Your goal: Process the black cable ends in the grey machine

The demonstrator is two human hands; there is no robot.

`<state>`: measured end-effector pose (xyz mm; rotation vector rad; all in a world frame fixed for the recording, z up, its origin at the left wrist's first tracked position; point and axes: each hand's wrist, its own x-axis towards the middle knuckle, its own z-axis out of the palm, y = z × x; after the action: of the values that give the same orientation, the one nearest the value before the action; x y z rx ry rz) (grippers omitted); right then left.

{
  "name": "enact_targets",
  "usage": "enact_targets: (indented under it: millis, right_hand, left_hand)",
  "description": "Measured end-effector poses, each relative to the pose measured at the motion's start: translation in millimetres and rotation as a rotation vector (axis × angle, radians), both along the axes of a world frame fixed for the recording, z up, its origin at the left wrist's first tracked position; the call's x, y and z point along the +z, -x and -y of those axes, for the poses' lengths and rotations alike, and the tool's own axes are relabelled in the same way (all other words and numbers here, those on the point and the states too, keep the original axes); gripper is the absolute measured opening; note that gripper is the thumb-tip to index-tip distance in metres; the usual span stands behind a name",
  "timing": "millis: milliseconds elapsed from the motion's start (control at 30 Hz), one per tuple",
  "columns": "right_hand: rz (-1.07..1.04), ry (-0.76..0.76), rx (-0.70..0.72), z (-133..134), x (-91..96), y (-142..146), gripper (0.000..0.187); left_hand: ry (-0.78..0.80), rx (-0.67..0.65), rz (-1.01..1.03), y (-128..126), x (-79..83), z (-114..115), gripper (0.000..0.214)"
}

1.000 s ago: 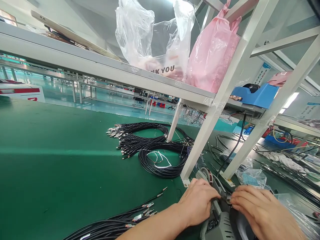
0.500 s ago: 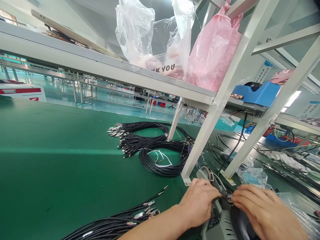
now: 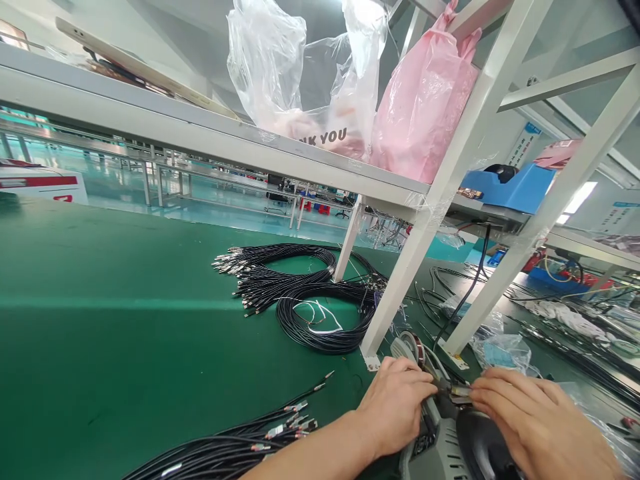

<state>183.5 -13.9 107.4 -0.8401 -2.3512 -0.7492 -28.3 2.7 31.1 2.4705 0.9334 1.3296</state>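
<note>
My left hand (image 3: 395, 407) and my right hand (image 3: 535, 420) meet at the bottom right over a grey and black machine (image 3: 450, 447). Both hands pinch a thin cable end with a metal connector (image 3: 457, 392) stretched between their fingertips, just above the machine's top. A bundle of black cables with metal tips (image 3: 260, 440) lies on the green table (image 3: 125, 320) to the left of my left forearm. Further back lie coils of black cable (image 3: 320, 313) with many connector ends fanned out to the left.
White shelf legs (image 3: 400, 280) stand on the table just behind my hands. The shelf above holds clear and pink plastic bags (image 3: 420, 100) and a blue box (image 3: 515, 190). Plastic bags (image 3: 500, 350), more cables and parts clutter the right side.
My right hand has slid slightly to the right, so more of the metal connector shows between the hands. The view has shifted a little.
</note>
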Motion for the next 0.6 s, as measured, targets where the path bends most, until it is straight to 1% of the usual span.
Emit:
enact_targets:
  millis: [100,167,333,400,467,567,600]
  right_hand:
    - [0.05,0.002,0.008,0.2,0.0,-6.7,0.037]
    - [0.043,-0.006,0.012,0.7,0.9,-8.4,0.036]
    - [0.001,0.034,-0.005,-0.6,3.4,-7.5,0.033]
    - [-0.009,0.061,-0.021,-2.9,2.7,-9.2,0.029]
    - [-0.025,0.132,-0.046,-5.6,1.5,-12.0,0.021]
    - [-0.048,0.314,-0.079,-8.6,2.2,-14.4,0.008]
    - [-0.052,0.357,-0.08,-8.8,3.4,-14.1,0.007]
  left_hand:
    - [0.024,0.018,0.007,-1.5,-0.3,2.1,0.037]
    - [0.043,0.032,0.011,-2.7,2.4,2.7,0.04]
    - [0.067,0.029,-0.029,-5.2,11.8,-1.1,0.064]
    - [0.07,0.013,-0.059,-5.5,13.8,-3.2,0.063]
    - [0.077,0.004,-0.077,-5.2,14.9,-4.6,0.06]
    - [0.086,-0.001,-0.093,-4.4,16.1,-5.2,0.062]
    - [0.088,-0.002,-0.098,-4.2,16.6,-5.2,0.063]
